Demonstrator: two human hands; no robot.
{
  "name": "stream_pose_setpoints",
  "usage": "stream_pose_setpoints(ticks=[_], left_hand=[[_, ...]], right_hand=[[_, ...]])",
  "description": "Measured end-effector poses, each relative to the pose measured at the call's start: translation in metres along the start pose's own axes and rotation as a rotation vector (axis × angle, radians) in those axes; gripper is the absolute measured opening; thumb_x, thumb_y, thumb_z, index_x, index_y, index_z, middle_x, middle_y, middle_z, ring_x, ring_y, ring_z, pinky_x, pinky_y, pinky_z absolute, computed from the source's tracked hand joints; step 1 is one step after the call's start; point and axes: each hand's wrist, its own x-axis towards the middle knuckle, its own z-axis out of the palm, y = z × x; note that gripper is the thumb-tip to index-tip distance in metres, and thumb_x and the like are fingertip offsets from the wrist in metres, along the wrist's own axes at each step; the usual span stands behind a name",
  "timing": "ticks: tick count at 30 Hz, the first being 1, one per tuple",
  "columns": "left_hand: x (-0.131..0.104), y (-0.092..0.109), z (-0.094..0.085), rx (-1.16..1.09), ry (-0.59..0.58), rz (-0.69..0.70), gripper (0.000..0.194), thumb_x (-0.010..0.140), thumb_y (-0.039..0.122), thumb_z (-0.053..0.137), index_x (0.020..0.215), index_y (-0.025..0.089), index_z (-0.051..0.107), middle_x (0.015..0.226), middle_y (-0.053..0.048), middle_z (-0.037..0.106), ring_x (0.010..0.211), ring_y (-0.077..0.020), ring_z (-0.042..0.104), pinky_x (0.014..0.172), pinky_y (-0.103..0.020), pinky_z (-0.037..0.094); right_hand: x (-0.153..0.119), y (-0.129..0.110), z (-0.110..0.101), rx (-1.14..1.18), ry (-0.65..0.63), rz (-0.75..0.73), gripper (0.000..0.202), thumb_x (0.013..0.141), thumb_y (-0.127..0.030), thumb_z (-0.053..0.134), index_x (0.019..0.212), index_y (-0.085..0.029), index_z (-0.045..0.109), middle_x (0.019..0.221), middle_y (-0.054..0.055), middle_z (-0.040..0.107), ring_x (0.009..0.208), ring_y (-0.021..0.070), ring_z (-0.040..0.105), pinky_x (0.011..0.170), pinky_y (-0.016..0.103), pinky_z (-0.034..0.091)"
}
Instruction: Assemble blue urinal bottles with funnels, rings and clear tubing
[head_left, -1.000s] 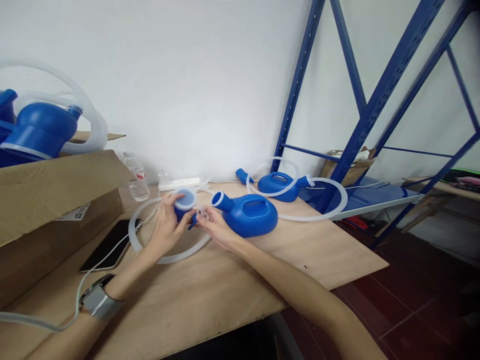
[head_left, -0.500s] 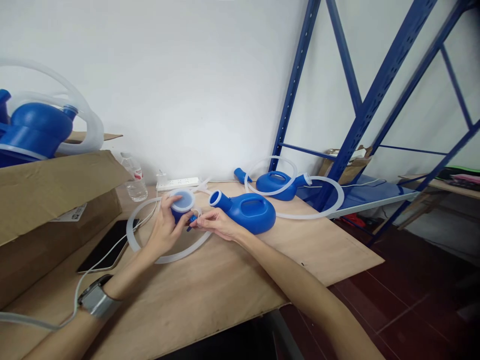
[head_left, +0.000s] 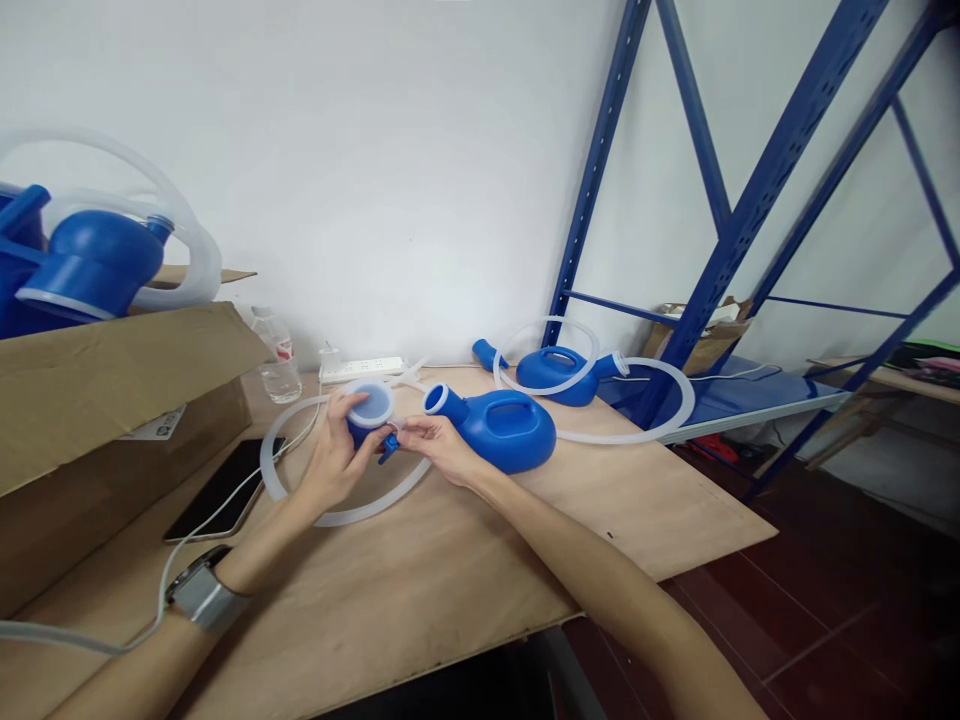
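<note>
My left hand (head_left: 335, 460) is wrapped round a blue cup-shaped funnel (head_left: 370, 407) with a whitish rim, its open mouth facing up. Close to the left thumb is a small blue clip (head_left: 388, 448). The fingertips of my right hand (head_left: 442, 447) are pinched together at the clip's edge, where a pale bit shows; fingers partly hide it. A translucent hose (head_left: 382, 508) loops on the table around and below the funnel. Just beyond my right hand lies a blue urinal bottle (head_left: 510, 435) with a handle, its whitish-rimmed neck pointing left.
Another blue bottle (head_left: 559, 378) with a coiled hose (head_left: 679, 385) lies by the rack post, near a blue spout piece (head_left: 487, 353). At left stand a cardboard box (head_left: 112, 400) of blue bottles, a phone (head_left: 225, 490), a water bottle (head_left: 277, 365) and a power strip (head_left: 360, 368).
The view has shifted slightly, so everything sits a little further right. The blue clip has turned and shows more below the left thumb; both hands stay at the funnel.
</note>
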Motion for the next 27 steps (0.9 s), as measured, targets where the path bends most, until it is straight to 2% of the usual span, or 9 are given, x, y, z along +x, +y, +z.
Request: stream_pose_setpoints(ticks=[2, 4, 7, 10, 14, 18, 23, 27], left_hand=[[0.000, -0.001, -0.001, 0.011, 0.020, 0.059, 0.048, 0.098, 0.041, 0.061, 0.137, 0.024, 0.041, 0.131, -0.017, 0.059, 0.128, -0.0331, 0.061, 0.105, -0.056, 0.051], [0.000, -0.002, -0.001, 0.017, 0.018, 0.094, 0.047, 0.098, 0.039, 0.061, 0.138, 0.025, 0.041, 0.133, -0.018, 0.058, 0.130, -0.0335, 0.058, 0.106, -0.057, 0.050], [-0.002, -0.003, 0.000, 0.014, 0.008, 0.117, 0.046, 0.098, 0.037, 0.061, 0.137, 0.026, 0.040, 0.132, -0.017, 0.058, 0.127, -0.0317, 0.059, 0.103, -0.054, 0.051], [-0.003, -0.002, 0.003, 0.002, 0.040, 0.141, 0.047, 0.098, 0.037, 0.062, 0.138, 0.025, 0.039, 0.125, -0.014, 0.059, 0.118, -0.0297, 0.062, 0.098, -0.050, 0.052], [-0.003, -0.003, 0.007, 0.039, 0.069, 0.208, 0.049, 0.097, 0.037, 0.063, 0.137, 0.023, 0.038, 0.121, -0.013, 0.059, 0.109, -0.0288, 0.065, 0.091, -0.046, 0.055], [-0.004, -0.007, 0.009, 0.090, 0.063, 0.269, 0.047, 0.099, 0.037, 0.060, 0.136, 0.021, 0.037, 0.120, -0.015, 0.058, 0.106, -0.0288, 0.067, 0.087, -0.047, 0.057], [-0.008, -0.009, 0.008, 0.089, 0.042, 0.245, 0.047, 0.097, 0.031, 0.059, 0.138, 0.024, 0.037, 0.125, -0.019, 0.057, 0.118, -0.0353, 0.065, 0.091, -0.057, 0.057], [-0.009, -0.009, 0.008, 0.076, 0.015, 0.243, 0.044, 0.099, 0.029, 0.056, 0.137, 0.027, 0.035, 0.127, -0.019, 0.056, 0.120, -0.0354, 0.064, 0.092, -0.058, 0.058]], right_hand=[[0.000, -0.008, -0.004, -0.133, -0.058, -0.058, 0.047, 0.078, -0.064, 0.081, 0.095, -0.020, 0.084, 0.095, 0.006, 0.077, 0.105, 0.0253, 0.071, 0.109, 0.046, 0.049], [-0.001, -0.017, -0.009, -0.262, -0.100, -0.106, 0.043, 0.083, -0.063, 0.077, 0.089, -0.021, 0.084, 0.108, 0.008, 0.074, 0.116, 0.0259, 0.066, 0.110, 0.042, 0.047], [-0.002, -0.024, -0.015, -0.365, -0.089, -0.154, 0.039, 0.082, -0.060, 0.080, 0.080, -0.021, 0.084, 0.115, 0.008, 0.066, 0.120, 0.0238, 0.061, 0.105, 0.036, 0.048], [0.000, -0.018, -0.014, -0.336, -0.052, -0.156, 0.037, 0.077, -0.057, 0.085, 0.079, -0.021, 0.083, 0.102, 0.006, 0.063, 0.100, 0.0186, 0.063, 0.093, 0.032, 0.051], [0.003, -0.008, -0.004, -0.181, -0.021, -0.107, 0.039, 0.068, -0.055, 0.091, 0.076, -0.019, 0.078, 0.081, 0.002, 0.067, 0.076, 0.0153, 0.063, 0.079, 0.032, 0.053], [0.002, -0.006, 0.003, -0.114, -0.012, -0.059, 0.042, 0.064, -0.052, 0.093, 0.071, -0.018, 0.071, 0.070, 0.000, 0.069, 0.067, 0.0141, 0.065, 0.074, 0.030, 0.053], [0.001, -0.005, 0.008, -0.095, 0.033, -0.070, 0.047, 0.066, -0.056, 0.091, 0.084, -0.020, 0.068, 0.071, -0.002, 0.070, 0.061, 0.0124, 0.065, 0.066, 0.027, 0.053], [0.001, -0.003, 0.009, -0.126, 0.029, -0.075, 0.048, 0.069, -0.060, 0.088, 0.082, -0.019, 0.066, 0.072, -0.002, 0.070, 0.059, 0.0119, 0.065, 0.062, 0.026, 0.054]])
